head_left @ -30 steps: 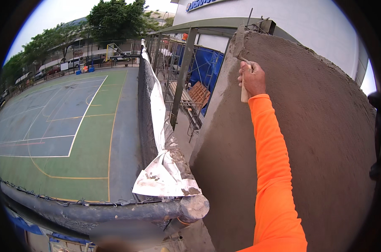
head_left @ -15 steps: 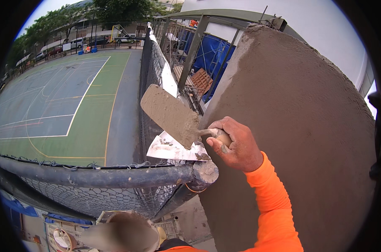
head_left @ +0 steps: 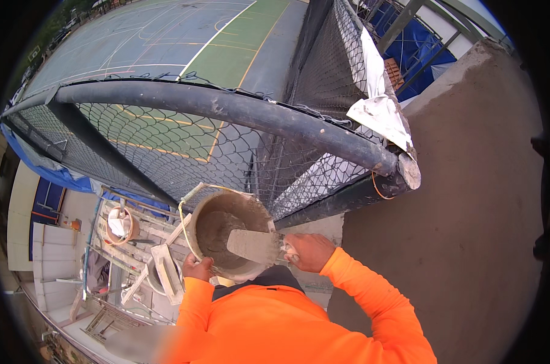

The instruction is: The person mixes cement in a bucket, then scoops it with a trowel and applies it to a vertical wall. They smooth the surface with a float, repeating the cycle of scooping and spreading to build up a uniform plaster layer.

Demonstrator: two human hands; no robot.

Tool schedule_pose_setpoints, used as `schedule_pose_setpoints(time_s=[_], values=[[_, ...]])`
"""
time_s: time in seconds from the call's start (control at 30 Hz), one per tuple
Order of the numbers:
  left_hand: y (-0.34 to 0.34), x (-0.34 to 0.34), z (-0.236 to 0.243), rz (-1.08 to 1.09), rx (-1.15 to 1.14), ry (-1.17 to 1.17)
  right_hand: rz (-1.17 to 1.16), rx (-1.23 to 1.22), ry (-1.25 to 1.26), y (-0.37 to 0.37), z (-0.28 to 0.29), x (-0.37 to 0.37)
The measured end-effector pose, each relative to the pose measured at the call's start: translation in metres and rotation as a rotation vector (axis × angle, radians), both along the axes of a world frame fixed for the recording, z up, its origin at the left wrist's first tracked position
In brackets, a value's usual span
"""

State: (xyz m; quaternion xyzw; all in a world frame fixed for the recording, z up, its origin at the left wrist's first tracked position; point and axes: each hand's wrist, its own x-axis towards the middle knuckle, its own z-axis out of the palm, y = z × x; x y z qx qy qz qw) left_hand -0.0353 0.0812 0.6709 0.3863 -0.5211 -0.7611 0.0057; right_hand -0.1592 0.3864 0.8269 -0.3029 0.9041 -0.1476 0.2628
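Note:
My right hand is closed round the handle of a trowel. The trowel's flat blade, coated with grey mortar, lies over the mouth of a round bucket. Wet mortar sits in the bottom of that bucket, which I have close to my waist. With fingers curled over the bucket's near-left rim, my left hand holds it. To the right rises a wall covered in smooth, damp-looking brown-grey plaster.
A dark pipe rail with chain-link mesh crosses ahead and ends beside the wall. White sheeting hangs at its corner. Below left are scaffold planks, a pinkish bucket and a wooden board across another container. A sports court lies beyond.
The view has tilted downward. My right hand has brought the trowel from beside the fence corner down to the bucket. My left hand has come into view, gripping the bucket rim.

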Motion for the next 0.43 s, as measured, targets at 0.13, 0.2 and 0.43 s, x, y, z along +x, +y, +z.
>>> schedule_pose_setpoints(time_s=[0.13, 0.2, 0.43], values=[[-0.028, 0.006, -0.042, 0.026, -0.015, -0.019, -0.143, -0.241, -0.076, 0.03, 0.106, -0.008], [-0.049, 0.01, -0.085, 0.032, -0.126, -0.133, -0.209, -0.468, 0.167, 0.065, 0.174, -0.022], [-0.099, 0.029, -0.204, 0.316, -0.097, -0.043, -0.74, 0.135, 1.374, 0.229, 0.33, -0.195]])
